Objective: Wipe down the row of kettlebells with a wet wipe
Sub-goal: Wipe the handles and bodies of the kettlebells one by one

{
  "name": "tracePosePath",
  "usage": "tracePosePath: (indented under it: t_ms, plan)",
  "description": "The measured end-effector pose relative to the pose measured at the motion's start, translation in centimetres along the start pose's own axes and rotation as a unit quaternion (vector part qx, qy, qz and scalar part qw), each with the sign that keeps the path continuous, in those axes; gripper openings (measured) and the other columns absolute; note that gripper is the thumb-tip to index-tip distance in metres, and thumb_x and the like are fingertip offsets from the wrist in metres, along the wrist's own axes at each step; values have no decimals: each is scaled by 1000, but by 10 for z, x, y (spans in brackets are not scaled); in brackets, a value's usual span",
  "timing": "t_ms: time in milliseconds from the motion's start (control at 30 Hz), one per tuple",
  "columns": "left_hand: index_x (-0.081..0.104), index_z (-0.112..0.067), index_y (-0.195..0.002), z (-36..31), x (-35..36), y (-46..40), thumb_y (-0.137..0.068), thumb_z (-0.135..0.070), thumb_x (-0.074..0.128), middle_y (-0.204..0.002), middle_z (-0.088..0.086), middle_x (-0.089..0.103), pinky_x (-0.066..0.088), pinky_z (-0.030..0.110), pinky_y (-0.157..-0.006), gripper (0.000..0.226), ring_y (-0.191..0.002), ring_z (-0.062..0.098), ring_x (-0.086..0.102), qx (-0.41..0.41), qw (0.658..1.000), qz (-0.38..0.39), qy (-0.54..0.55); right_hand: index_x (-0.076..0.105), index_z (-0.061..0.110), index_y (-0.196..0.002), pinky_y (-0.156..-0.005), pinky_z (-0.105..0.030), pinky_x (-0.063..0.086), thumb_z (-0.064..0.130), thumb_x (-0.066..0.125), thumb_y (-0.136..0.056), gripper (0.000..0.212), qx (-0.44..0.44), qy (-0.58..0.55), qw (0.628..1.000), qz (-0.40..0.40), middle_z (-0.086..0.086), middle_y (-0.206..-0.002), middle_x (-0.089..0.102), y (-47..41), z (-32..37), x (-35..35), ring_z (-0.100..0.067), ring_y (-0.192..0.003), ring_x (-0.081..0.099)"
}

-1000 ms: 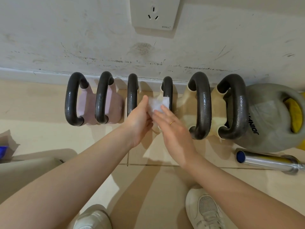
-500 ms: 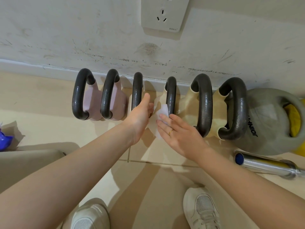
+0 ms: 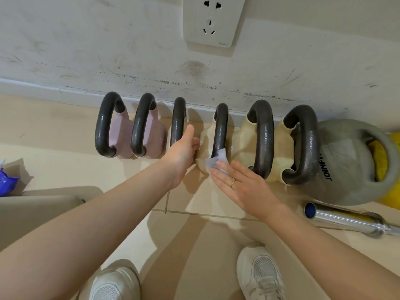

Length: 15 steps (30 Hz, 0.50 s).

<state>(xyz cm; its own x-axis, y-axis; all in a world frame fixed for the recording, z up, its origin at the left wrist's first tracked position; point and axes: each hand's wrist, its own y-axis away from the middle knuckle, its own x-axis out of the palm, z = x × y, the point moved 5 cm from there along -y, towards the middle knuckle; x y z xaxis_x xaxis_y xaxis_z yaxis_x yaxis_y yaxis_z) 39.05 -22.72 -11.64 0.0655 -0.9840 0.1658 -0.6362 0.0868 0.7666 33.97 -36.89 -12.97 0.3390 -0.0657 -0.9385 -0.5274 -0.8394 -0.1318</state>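
Now right hand (image 3: 242, 187), fingers straight, presses wet wipe (image 3: 217, 160) onto near side of 4th kettlebell (image 3: 220, 131) in row, cream body, at handle base. Left hand (image 3: 183, 153) relaxed, holding nothing, fingers resting btwn 3rd kettlebell (image 3: 178, 122) & 4th. Row sits along skirting board (image 3: 65, 94).

handles (image 3: 220, 128) dark grey, all six | two left kettlebells (image 3: 121, 135) pale pink | four next kettlebells (image 3: 244, 144) cream | big kettlebell (image 3: 346, 167) grey, black lettering | wipe (image 3: 216, 160) white | bar (image 3: 346, 219) chrome, blue end cap | shoes (image 3: 259, 271) white | floor tiles (image 3: 54, 135) beige
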Motion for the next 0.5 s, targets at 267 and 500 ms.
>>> tracePosePath:
  t_ms: [267, 500]
  plan:
    - [54, -7, -126, 0, 0, 11, -97, -48, 27, -126, 6, 57, 40, 26, -97, 56, -110, 16, 54, 34, 998, -11, -57, 66, 5, -108, -106, -34, 29, -2, 22, -91, 48, 66, -47, 996, 29, -11, -109, 70, 0, 0, -2, -28, -105, 64]
    - [67, -24, -101, -13, 5, 30, -97, -45, 33, -109, -2, 70, 44, 27, -96, 41, -106, 11, 61, 150, 972, 41, -174, 60, 18, -102, -75, -23, 51, 17, 39, -95, 22, 469, -608, 637, 68, -4, -91, 68, -34, -48, -40, -14, -81, 63]
